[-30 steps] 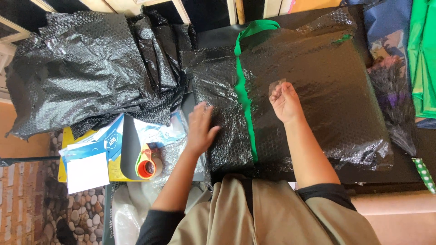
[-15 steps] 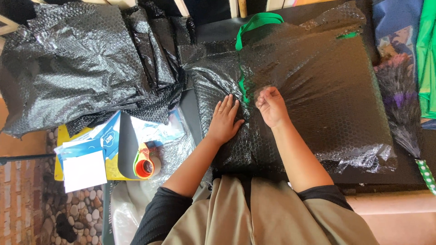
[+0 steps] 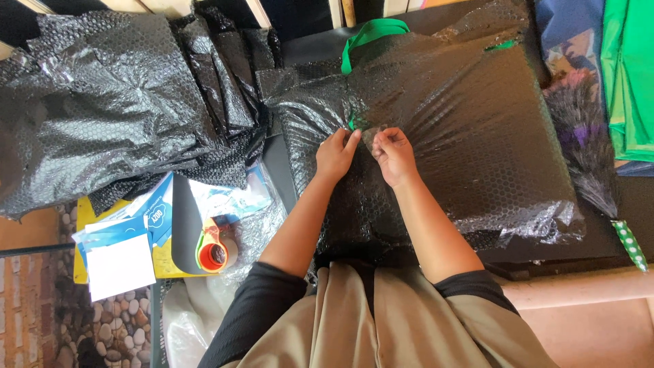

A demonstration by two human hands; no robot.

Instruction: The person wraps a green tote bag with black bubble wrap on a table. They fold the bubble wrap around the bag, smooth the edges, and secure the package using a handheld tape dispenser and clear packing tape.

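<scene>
Head view: the left hand [image 3: 335, 155] and right hand [image 3: 394, 154] meet near the middle of a large flat parcel wrapped in black bubble wrap [image 3: 463, 136], which lies on the dark desk [image 3: 633, 197] directly before the person, its green handle [image 3: 371, 31] at the far edge. The fingers of both hands are narrowed to a pinch on the wrap, at a small green patch showing between them. Left of the parcel lie a heap of loose black bubble wrap [image 3: 102, 109], a tape dispenser [image 3: 216, 251] and blue-and-white papers [image 3: 122, 252].

tape roll [image 3: 216, 252] left of wrapped parcel [image 3: 463, 143]
</scene>
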